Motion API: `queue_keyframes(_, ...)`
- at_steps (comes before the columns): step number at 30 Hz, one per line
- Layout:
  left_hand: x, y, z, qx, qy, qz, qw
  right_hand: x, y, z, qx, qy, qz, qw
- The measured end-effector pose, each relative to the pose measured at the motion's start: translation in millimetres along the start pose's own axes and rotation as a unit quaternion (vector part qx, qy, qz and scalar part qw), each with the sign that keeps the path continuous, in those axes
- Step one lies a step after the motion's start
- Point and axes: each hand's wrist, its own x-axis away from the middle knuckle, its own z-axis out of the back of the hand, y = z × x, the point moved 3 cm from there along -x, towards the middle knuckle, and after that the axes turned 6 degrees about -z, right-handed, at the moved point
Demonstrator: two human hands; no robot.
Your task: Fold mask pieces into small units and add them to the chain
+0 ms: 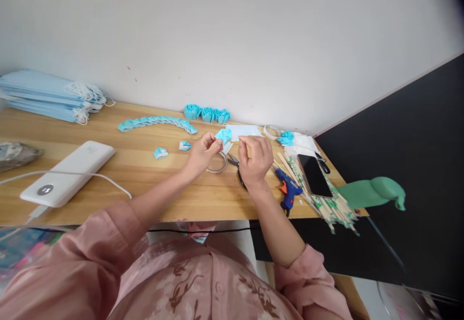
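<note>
My left hand point(204, 152) pinches a small folded light-blue piece point(225, 135) between thumb and fingertips, above the table. Just to its right, my right hand point(256, 158) is closed with its fingertips drawn together. Whatever those fingers hold, if anything, is too small to make out. Below and between the hands lie a roll of tape point(217, 171) and scissors point(233, 161), partly covered by the right hand. Two similar folded blue pieces point(160, 153) rest left of my left hand. Behind the hands is a flat light-blue face mask point(246, 131).
A curved chain of folded blue pieces point(155, 121) and several blue flowers point(207, 114) lie near the wall. Stacked face masks point(43, 95) and a white power bank point(68, 172) are left. A blue glue gun point(290, 190), phone point(314, 175) and wrapped chopsticks point(340, 209) are right.
</note>
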Motion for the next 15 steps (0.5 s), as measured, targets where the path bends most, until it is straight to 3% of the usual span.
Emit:
queue_keyframes(5,1,1,-2.2,0.012,-0.006,0.025,1.000,-1,-3,-1,0.034,0.055,0.064,0.996)
queue_keyframes(11,4,4,-4.5,0.020,-0.011,0.042,0.999,7,3,-12,0.025,0.005,0.058,0.998)
queue_keyframes(15,5,3,-5.6,0.020,-0.007,0.049,0.999,10,4,-12,0.006,0.013,0.063,0.998)
